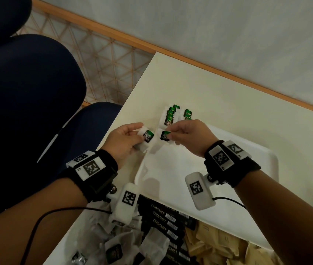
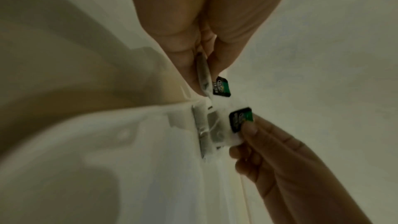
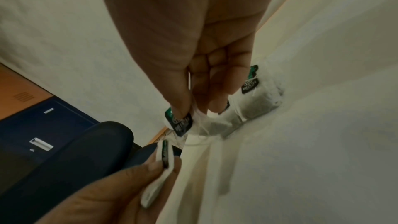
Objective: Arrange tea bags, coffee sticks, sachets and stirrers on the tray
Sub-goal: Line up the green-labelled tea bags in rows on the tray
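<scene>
My left hand [image 1: 139, 137] grips a white tea bag [image 1: 146, 138] with a green-and-black tag, just past the left rim of the white tray [image 1: 199, 175]. Right beside it, my right hand [image 1: 169, 134] pinches the tag of a second tea bag [image 1: 163, 136] between thumb and fingers, and the bag hangs over the tray's left end. In the left wrist view the two tags [image 2: 220, 86] [image 2: 240, 119] sit close together. Two short rows of tea bags [image 1: 171, 116] [image 1: 187, 113] lie at the tray's far left corner, also in the right wrist view as tea bags [image 3: 259, 99].
A heap at the bottom holds loose tea bags [image 1: 113, 251], black Chocmet sticks [image 1: 163, 219] and brown sachets [image 1: 218, 243]. The cream table [image 1: 218, 96] ends at left, next to a dark blue chair [image 1: 27, 92]. A wall with a wooden strip runs behind.
</scene>
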A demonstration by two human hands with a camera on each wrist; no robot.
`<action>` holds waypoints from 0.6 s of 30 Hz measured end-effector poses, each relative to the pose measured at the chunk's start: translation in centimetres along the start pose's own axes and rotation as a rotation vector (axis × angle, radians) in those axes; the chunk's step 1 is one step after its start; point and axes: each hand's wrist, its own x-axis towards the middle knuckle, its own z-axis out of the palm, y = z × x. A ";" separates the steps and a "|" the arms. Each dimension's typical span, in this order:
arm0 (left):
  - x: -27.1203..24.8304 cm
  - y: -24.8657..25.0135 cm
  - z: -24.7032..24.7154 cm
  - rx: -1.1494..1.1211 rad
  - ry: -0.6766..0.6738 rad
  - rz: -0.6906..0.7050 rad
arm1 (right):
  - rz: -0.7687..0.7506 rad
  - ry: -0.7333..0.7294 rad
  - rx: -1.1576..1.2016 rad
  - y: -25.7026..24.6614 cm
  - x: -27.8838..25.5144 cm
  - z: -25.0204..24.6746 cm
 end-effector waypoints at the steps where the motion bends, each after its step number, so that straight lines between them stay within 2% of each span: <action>1: 0.1 0.2 -0.2 -0.029 0.016 0.007 | 0.007 -0.026 -0.014 0.1 0.1 0.3; 5: 0.2 0.6 -0.4 0.019 0.033 0.057 | 0.046 -0.068 -0.023 0.4 0.9 1.1; 11: 0.2 0.5 0.4 0.073 0.015 0.064 | 0.096 0.050 -0.133 1.2 3.2 1.0; 18: -0.1 0.1 1.2 0.031 -0.020 0.013 | 0.133 0.142 -0.095 2.2 4.1 1.4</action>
